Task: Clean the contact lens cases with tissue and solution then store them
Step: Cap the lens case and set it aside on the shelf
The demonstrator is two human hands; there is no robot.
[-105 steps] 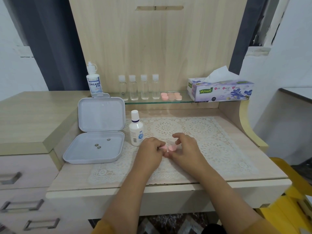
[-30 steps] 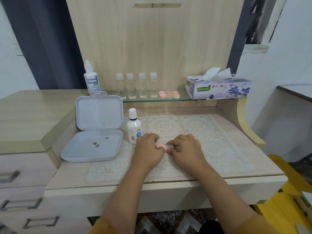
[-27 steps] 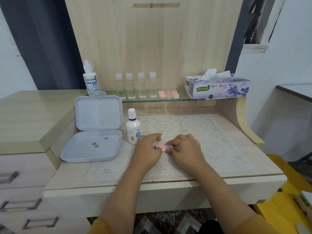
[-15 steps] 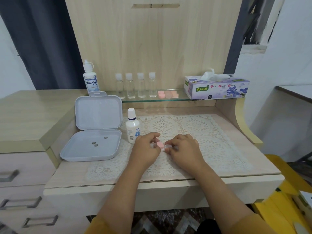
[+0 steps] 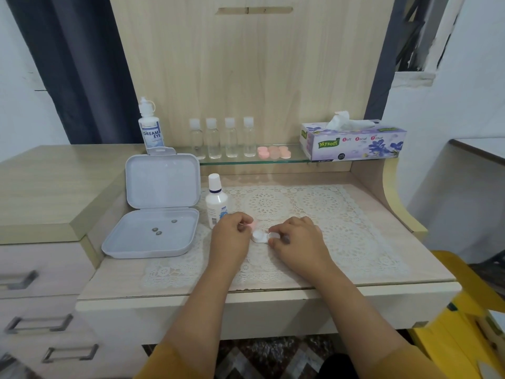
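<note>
While the right hand (image 5: 296, 243) pinches the white lens case (image 5: 264, 237) on the lace mat (image 5: 341, 214), the left hand (image 5: 231, 236) curls round a pink cap (image 5: 254, 223) just beside it. An open box (image 5: 155, 214) and a solution bottle (image 5: 216, 199) stand at left; more pink cases (image 5: 274, 152) wait on the glass shelf (image 5: 297, 160) beside the tissue box (image 5: 355, 143).

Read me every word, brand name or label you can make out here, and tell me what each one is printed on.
"DREAM EYE": tall white solution bottle at the glass shelf's left end.
"Mysoft": green logo on the purple floral tissue box.
"Soft Facial Tissue": same box, front face.
Round black seal on the box: too small to read.
Blue label on the small white bottle on the lace mat: too blurred to read.
</note>
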